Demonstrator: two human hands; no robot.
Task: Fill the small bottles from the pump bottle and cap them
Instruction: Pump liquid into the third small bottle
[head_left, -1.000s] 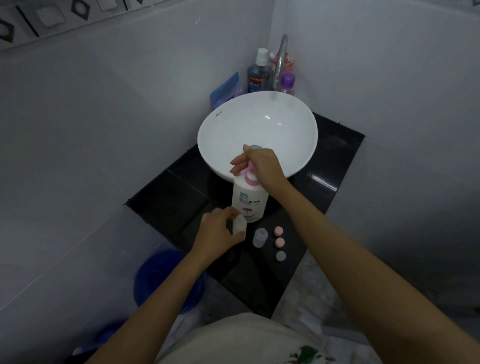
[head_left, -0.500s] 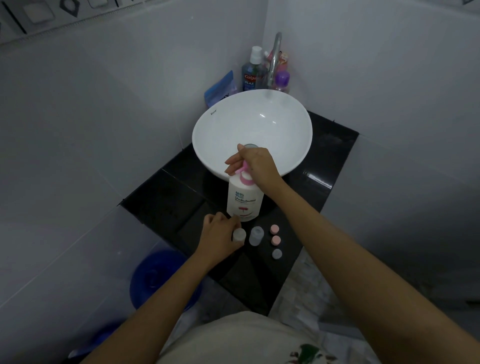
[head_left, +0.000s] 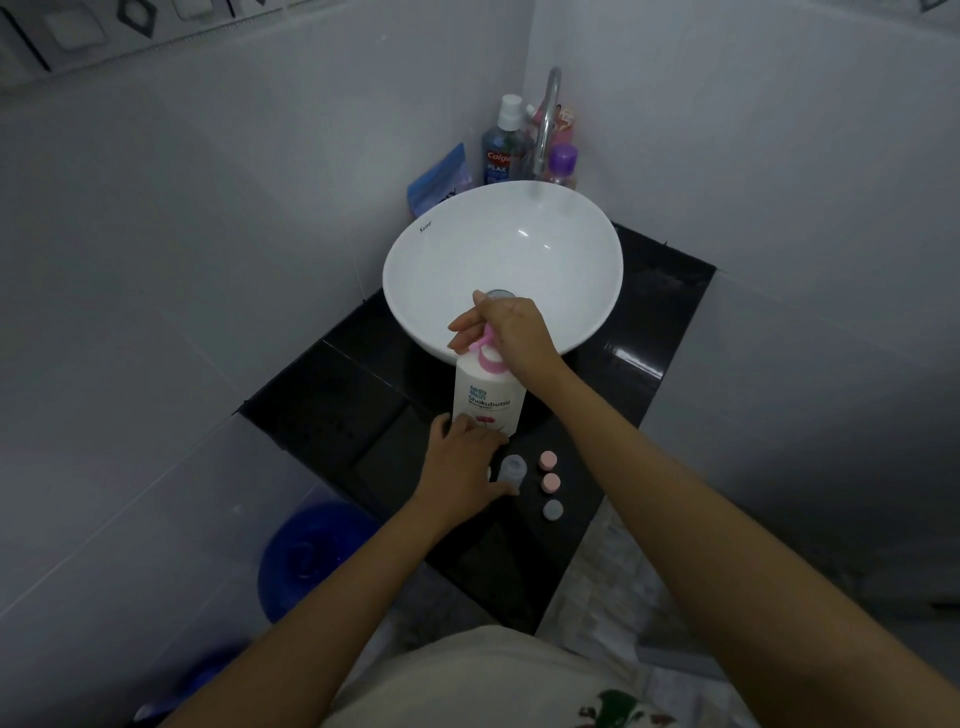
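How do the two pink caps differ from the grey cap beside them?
Colour: the pink caps are pink, the grey cap pale grey. Position: the pink caps sit farther along the row, toward the pump bottle; the grey cap is nearest the counter edge. All three are small, round, lying loose on the counter, untouched by either hand.

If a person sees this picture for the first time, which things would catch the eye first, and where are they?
The round white basin on the black counter stands out most, in the middle of the view. At its near edge stands the white pump bottle with a pink pump, which the right hand covers. Just below, the left hand rests by a small clear bottle, with three loose caps in a row to the right.
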